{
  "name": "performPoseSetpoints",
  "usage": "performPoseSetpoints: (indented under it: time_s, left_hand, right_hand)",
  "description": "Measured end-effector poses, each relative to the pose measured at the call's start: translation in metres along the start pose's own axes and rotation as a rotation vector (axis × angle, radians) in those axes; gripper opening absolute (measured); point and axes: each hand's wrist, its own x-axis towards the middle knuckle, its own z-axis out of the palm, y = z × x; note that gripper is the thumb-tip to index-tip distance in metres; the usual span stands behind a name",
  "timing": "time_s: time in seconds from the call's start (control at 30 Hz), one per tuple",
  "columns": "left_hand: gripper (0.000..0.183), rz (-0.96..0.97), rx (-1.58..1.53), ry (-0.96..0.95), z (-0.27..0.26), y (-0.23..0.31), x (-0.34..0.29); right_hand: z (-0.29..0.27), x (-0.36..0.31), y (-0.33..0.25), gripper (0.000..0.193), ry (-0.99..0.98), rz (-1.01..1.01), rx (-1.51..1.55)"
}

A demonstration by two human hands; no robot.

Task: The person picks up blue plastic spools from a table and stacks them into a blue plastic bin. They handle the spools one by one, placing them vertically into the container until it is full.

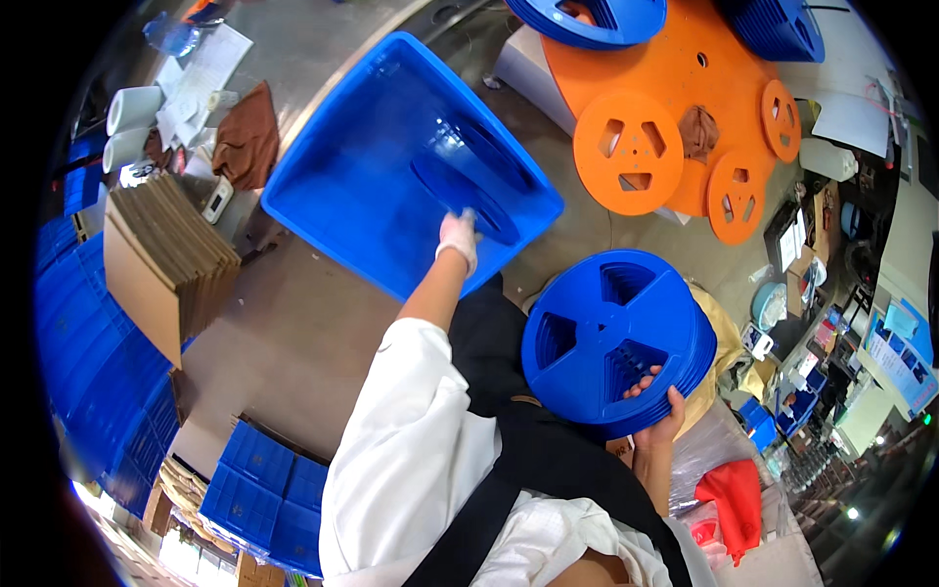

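A large blue plastic bin (337, 147) stands tilted in front of me. My left hand (458, 242), in a whitish glove, reaches in over its near edge. Inside the bin a blue reel (440, 176) leans near the right wall, and my left fingers are at its near edge. They are blurred, so a grip on it cannot be made out. At my right side my bare right hand (665, 416) holds a stack of blue reels (611, 328), with fingers through a cut-out of the top reel and the thumb at its rim.
Beyond the stack is an orange round table (636, 73) with orange discs (628, 152) and more blue reels (597, 20) on it. To the left stand stacked cardboard sheets (161, 254), a brown cloth (245, 137) and blue crates (259, 479). A red cloth (732, 504) lies at lower right.
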Motion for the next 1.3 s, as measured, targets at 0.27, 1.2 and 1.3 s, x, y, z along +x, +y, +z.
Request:
performPoseSetpoints:
  time_s: [0.27,1.2,1.3]
  left_hand:
    - [0.070,0.038,-0.120,0.000,0.061,0.004,0.086]
    - [0.032,1.951,1.383,-0.870,0.010,0.006,-0.289]
    - [0.030,2.005,1.339,-0.849,0.012,-0.003,-0.287]
  right_hand:
    - [-0.017,0.008,0.008,0.047,-0.010,0.041,0.010]
    - [-0.057,-0.044,-0.073,0.040,-0.879,-0.189,0.597]
    - [-0.060,-0.045,-0.072,0.040,-0.840,-0.208,0.611]
